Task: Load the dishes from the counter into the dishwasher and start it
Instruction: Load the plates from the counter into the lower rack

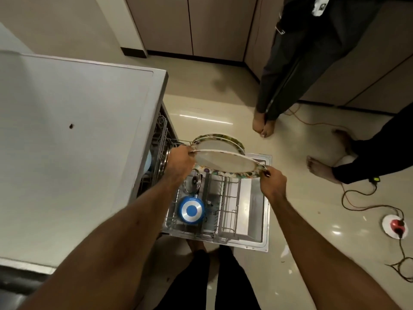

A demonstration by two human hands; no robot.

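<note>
My left hand (181, 161) has its grip curled on the left rim of the nearer plate (225, 163). The farther plate (216, 143) meets the same fingers, though I cannot tell how firmly it is held. My right hand (272, 179) pinches the nearer plate's right rim. Both floral-edged plates hang over the pulled-out lower rack (225, 198). In the rack, a blue pan (191, 210) sits bottom-up beside a glass lid (193, 180). The white bench (67, 130) lies to the left.
</note>
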